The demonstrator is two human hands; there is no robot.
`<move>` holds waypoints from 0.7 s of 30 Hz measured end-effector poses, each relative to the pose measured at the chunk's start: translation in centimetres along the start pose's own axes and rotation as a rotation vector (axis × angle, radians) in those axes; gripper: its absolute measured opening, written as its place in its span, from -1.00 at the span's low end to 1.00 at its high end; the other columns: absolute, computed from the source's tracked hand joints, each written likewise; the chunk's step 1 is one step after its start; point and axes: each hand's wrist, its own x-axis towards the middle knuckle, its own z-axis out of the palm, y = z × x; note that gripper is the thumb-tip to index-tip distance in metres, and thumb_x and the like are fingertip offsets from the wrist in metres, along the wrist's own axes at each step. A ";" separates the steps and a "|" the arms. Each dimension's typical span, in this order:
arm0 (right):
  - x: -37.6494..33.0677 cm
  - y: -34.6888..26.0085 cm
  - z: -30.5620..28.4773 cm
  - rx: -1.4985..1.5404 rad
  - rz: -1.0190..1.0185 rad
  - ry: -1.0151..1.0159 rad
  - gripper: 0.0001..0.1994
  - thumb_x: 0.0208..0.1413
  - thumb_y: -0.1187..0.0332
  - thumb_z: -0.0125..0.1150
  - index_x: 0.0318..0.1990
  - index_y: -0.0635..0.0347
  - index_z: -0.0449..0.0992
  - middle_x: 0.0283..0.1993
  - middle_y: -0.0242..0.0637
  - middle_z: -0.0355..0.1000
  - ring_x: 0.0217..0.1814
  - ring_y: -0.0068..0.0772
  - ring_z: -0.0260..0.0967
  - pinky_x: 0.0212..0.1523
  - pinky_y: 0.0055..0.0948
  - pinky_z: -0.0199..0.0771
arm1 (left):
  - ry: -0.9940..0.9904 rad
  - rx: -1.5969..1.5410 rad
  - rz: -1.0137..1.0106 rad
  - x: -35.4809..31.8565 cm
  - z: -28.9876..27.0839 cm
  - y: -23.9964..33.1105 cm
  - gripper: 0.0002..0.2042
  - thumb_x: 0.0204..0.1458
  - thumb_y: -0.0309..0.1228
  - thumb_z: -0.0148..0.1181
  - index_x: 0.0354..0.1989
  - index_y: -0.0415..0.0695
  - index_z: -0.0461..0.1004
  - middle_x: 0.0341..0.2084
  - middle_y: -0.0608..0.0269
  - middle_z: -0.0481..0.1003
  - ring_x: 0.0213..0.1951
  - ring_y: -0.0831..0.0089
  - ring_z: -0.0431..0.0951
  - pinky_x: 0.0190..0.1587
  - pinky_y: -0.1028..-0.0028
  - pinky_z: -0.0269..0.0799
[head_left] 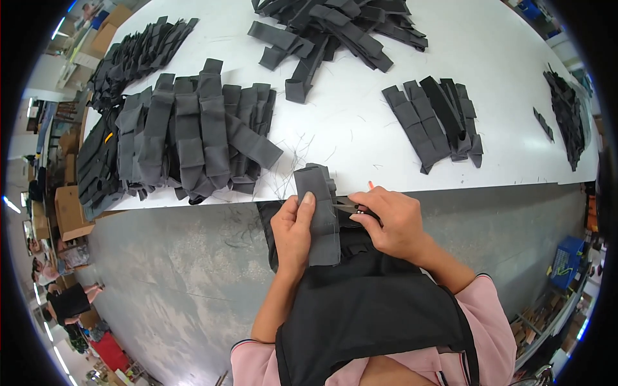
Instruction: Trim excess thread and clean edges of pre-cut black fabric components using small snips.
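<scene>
My left hand (291,233) is closed on a dark grey stitched fabric strip (324,225), its thumb flat on the front. The strip stands upright at the near edge of the table, over my lap. Small thread snips (348,207) are gripped in my right hand (398,222), their blades against the strip's right edge. Part of the snips is hidden by my fingers. Loose dark threads (293,164) lie on the white table (351,138) just beyond my left hand.
Several similar grey strips lie in a row (187,132) at the left. A tangled heap (335,29) spreads at the far middle, and a smaller group (438,119) lies to the right. Dark scraps (566,119) sit by the right edge. A person (69,301) is off to the left.
</scene>
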 end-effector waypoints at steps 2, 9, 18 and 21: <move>0.2 -0.2 -0.1 0.013 0.023 -0.004 -0.74 -0.13 0.41 0.30 -0.23 0.14 0.45 -0.48 -0.33 0.37 -0.50 -0.40 0.40 -0.50 -0.50 0.34 | 0.010 0.015 0.018 -0.1 0.0 0.0 -0.70 0.11 -0.37 0.11 -0.64 -0.11 0.25 -0.67 0.63 0.13 -0.56 0.80 0.02 -0.54 0.67 -0.08; 1.1 -0.9 -0.2 0.305 0.258 -0.207 -0.67 -0.15 0.18 0.38 -0.43 0.21 0.39 -0.57 -0.27 0.34 -0.56 -0.32 0.37 -0.52 -0.45 0.34 | 0.044 0.100 0.146 -0.2 0.3 -0.6 -0.78 0.11 -0.36 0.11 -0.49 -0.27 0.41 -0.67 0.55 0.30 -0.58 0.80 0.14 -0.54 0.71 0.07; 1.2 -0.4 1.2 0.402 0.169 -0.131 -0.85 -0.22 0.55 0.15 -0.54 0.29 0.27 -0.67 -0.22 0.16 -0.69 -0.28 0.11 -0.59 -0.43 0.18 | 0.055 0.536 0.462 0.3 0.1 -1.5 -0.79 0.06 -0.40 0.13 -0.51 -0.28 0.34 -0.69 0.21 0.27 -0.63 0.50 0.23 -0.55 0.46 0.17; 1.5 -0.6 -0.7 0.594 0.308 -0.242 -0.84 -0.15 0.57 0.14 -0.60 0.29 0.24 -0.70 -0.31 0.14 -0.69 -0.45 0.09 -0.62 -0.48 0.10 | 0.072 0.645 0.517 0.5 0.1 -1.3 -0.78 0.05 -0.41 0.12 -0.53 -0.28 0.31 -0.69 0.14 0.23 -0.62 0.43 0.22 -0.53 0.42 0.17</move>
